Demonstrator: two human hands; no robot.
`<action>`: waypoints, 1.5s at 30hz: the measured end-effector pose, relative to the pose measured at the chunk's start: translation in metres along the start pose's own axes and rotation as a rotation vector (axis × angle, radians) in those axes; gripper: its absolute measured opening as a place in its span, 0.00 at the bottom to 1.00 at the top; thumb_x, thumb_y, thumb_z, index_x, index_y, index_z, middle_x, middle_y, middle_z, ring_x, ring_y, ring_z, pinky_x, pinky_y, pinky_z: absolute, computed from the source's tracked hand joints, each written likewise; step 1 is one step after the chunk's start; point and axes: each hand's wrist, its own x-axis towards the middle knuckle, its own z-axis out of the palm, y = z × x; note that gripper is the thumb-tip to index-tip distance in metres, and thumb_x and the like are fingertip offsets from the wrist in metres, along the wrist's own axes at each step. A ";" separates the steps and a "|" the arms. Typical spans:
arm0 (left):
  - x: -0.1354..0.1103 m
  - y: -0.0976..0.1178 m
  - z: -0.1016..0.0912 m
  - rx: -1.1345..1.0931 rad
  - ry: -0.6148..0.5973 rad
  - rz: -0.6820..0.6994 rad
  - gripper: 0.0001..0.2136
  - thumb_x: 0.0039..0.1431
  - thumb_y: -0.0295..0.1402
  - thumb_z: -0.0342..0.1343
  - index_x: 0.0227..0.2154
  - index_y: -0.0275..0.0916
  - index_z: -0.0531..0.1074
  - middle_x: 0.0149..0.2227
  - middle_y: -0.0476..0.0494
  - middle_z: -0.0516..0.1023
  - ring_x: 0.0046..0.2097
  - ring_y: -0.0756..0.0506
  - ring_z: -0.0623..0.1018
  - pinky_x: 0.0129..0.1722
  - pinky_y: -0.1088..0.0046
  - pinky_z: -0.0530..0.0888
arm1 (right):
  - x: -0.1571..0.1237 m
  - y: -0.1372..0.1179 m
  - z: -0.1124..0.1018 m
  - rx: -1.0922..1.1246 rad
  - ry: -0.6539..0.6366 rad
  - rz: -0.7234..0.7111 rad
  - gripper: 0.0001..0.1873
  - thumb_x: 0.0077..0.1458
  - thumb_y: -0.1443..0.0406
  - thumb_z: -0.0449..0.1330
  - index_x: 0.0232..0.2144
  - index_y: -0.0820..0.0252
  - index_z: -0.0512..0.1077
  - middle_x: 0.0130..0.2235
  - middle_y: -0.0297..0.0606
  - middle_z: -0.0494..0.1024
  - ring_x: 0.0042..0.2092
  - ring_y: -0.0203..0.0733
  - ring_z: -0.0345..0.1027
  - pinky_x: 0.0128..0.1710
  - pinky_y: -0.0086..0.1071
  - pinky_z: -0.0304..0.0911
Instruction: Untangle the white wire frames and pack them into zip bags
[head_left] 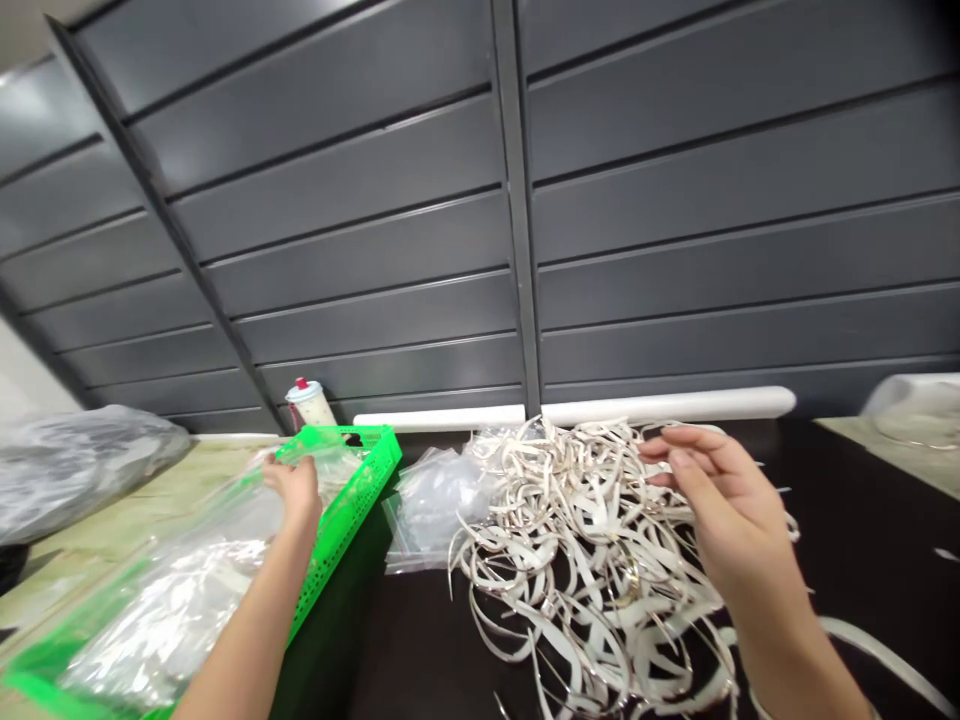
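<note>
My left hand (294,490) reaches into a green perforated basket (352,500) and is closed on the edge of a clear plastic bag (225,530) lying in it. My right hand (720,510) hovers over a large tangled pile of white curved headbands (577,560) on the dark tabletop. Its fingers are loosely spread and slightly curled, with nothing visibly held. A small stack of clear plastic bags (431,505) lies between the basket and the pile.
A cup with a red lid (309,402) stands behind the basket. Grey slatted panels (480,220) form the back wall, with a white tube (667,406) along its base. A grey bag (75,465) lies at far left, a white object (915,405) at far right.
</note>
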 end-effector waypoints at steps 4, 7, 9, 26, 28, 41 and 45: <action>-0.050 0.020 0.027 -0.136 -0.151 -0.037 0.21 0.55 0.29 0.55 0.52 0.40 0.61 0.55 0.39 0.64 0.52 0.42 0.70 0.49 0.62 0.68 | 0.005 0.001 -0.005 -0.063 -0.003 -0.021 0.10 0.54 0.58 0.61 0.37 0.57 0.72 0.34 0.38 0.76 0.37 0.41 0.71 0.36 0.32 0.66; -0.105 0.042 0.048 -0.242 -0.442 -0.048 0.15 0.52 0.32 0.55 0.45 0.41 0.68 0.44 0.43 0.73 0.47 0.44 0.74 0.46 0.68 0.69 | 0.011 0.011 -0.003 -0.259 -0.152 0.013 0.11 0.54 0.57 0.59 0.35 0.58 0.73 0.32 0.38 0.77 0.35 0.43 0.71 0.35 0.34 0.65; -0.139 0.057 0.061 -0.279 -0.646 -0.089 0.14 0.49 0.34 0.58 0.40 0.39 0.72 0.37 0.44 0.76 0.41 0.43 0.76 0.43 0.68 0.70 | 0.015 0.023 0.000 -0.551 -0.369 0.046 0.13 0.58 0.57 0.53 0.35 0.58 0.74 0.34 0.39 0.78 0.34 0.43 0.71 0.34 0.35 0.64; -0.202 0.080 0.079 -0.436 -1.082 -0.336 0.06 0.52 0.33 0.56 0.32 0.38 0.75 0.33 0.46 0.77 0.37 0.45 0.76 0.42 0.71 0.69 | 0.013 0.087 0.024 -0.976 -0.766 0.160 0.12 0.49 0.69 0.56 0.15 0.59 0.62 0.20 0.33 0.69 0.27 0.39 0.65 0.32 0.31 0.58; -0.206 0.080 0.080 -0.414 -1.114 -0.375 0.06 0.53 0.33 0.56 0.33 0.38 0.75 0.31 0.46 0.77 0.38 0.45 0.75 0.41 0.70 0.69 | 0.016 0.073 0.023 -0.847 -0.711 0.174 0.14 0.55 0.61 0.53 0.19 0.59 0.63 0.20 0.31 0.67 0.25 0.37 0.63 0.28 0.29 0.58; -0.225 0.079 0.083 -0.373 -1.299 -0.267 0.07 0.47 0.29 0.61 0.31 0.38 0.73 0.29 0.47 0.76 0.34 0.47 0.74 0.37 0.70 0.69 | -0.003 0.038 0.040 -0.027 -0.452 0.339 0.16 0.47 0.55 0.64 0.19 0.60 0.68 0.20 0.30 0.69 0.25 0.34 0.62 0.28 0.29 0.61; -0.217 0.078 0.083 -0.326 -1.289 -0.234 0.04 0.48 0.30 0.60 0.28 0.38 0.73 0.23 0.51 0.73 0.28 0.49 0.71 0.31 0.73 0.67 | 0.003 0.042 0.035 -0.158 -0.526 0.254 0.17 0.55 0.54 0.56 0.24 0.60 0.70 0.24 0.33 0.72 0.28 0.36 0.67 0.32 0.31 0.65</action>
